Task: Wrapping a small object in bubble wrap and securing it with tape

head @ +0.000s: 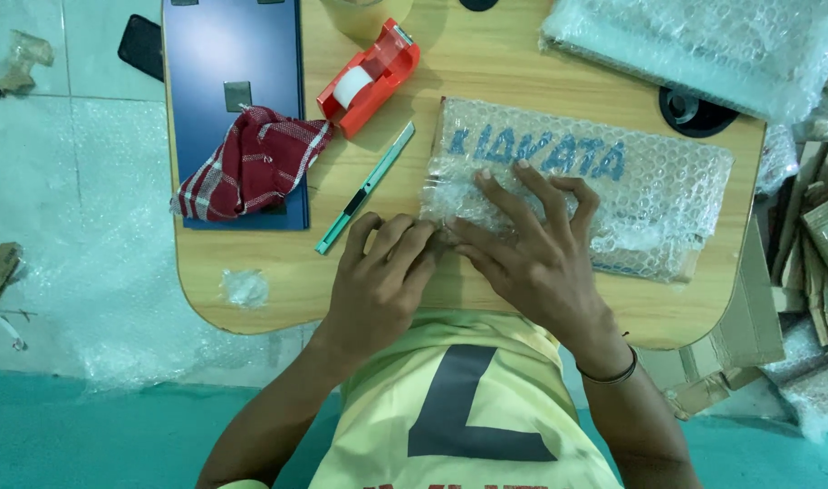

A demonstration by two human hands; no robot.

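Bubble-wrapped box (604, 195) lies under right hand (532, 249), left hand (378, 281) pressing its corner.

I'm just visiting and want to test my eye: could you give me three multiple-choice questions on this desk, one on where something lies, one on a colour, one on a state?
1. Where does the green cutter lie?
A. between the tape dispenser and the bubble-wrapped parcel
B. on the floor
C. on the checked cloth

2. What colour is the tape dispenser?
A. blue
B. red
C. yellow

3. What are the hands doing?
A. both pressing on the parcel
B. both lifted clear
C. one holding the cutter

Answers: 1 A, it rests on the desk beside the parcel's left edge. 2 B, its body is plainly red. 3 A, the left hand and right hand press on the wrap.
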